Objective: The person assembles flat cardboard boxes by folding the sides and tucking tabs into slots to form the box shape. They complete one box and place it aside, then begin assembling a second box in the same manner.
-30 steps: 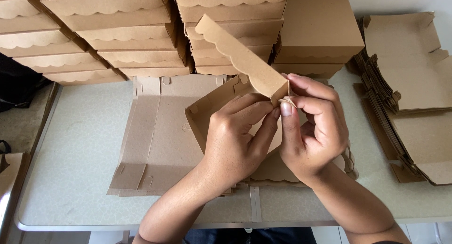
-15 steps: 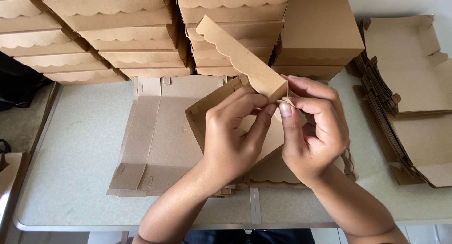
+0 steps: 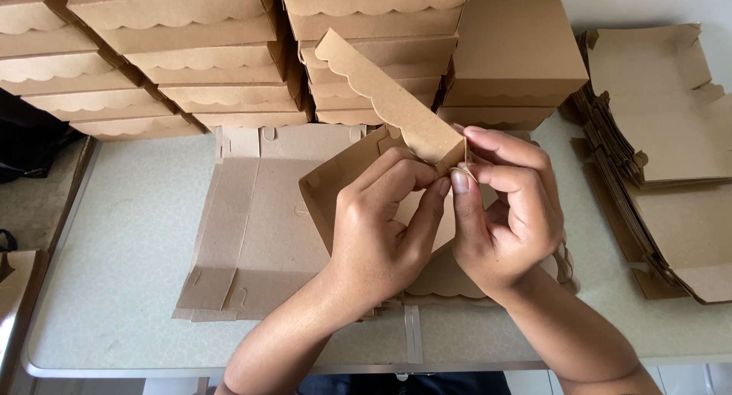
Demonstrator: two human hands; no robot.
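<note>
head view, left hand (image 3: 381, 235) and right hand (image 3: 503, 212) pinching half-folded cardboard box (image 3: 389, 105) corner

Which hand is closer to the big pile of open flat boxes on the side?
Right. The right hand is beside the pile of unfolded boxes; the left hand is farther, across the half-folded box.

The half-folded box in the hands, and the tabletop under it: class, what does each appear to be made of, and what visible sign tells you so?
Half-folded box: thin brown kraft cardboard, matte, judging by its crisp creases, die-cut scalloped flap and slits; left hand and right hand pinch one corner.
Tabletop: pale, finely speckled, smooth surface with a rounded edge, probably moulded plastic, though laminate is possible.
</note>
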